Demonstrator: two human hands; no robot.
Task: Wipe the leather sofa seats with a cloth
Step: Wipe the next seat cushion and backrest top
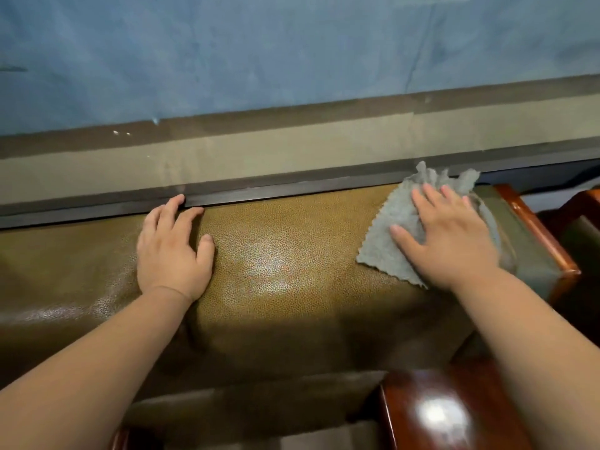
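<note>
Glossy wooden armrest [448, 414] is seen nearest, bottom right; beyond it the grey cloth [389, 235] is pressed flat onto the far right end of the olive leather sofa [276, 254] by the right hand [454, 241], fingers spread and straight, while the left hand [172, 248] rests open on the leather, holding nothing. Wiping is judged under way, and a leftward stroke across the unwiped middle seems called for. Cloth under the palm is hidden, and which sofa surface this is cannot be told.

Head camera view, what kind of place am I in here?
Probably a sitting room or lounge. An olive-brown leather sofa with polished reddish wooden armrests stands against a blue wall, and the right hand presses a grey cloth on it.
</note>
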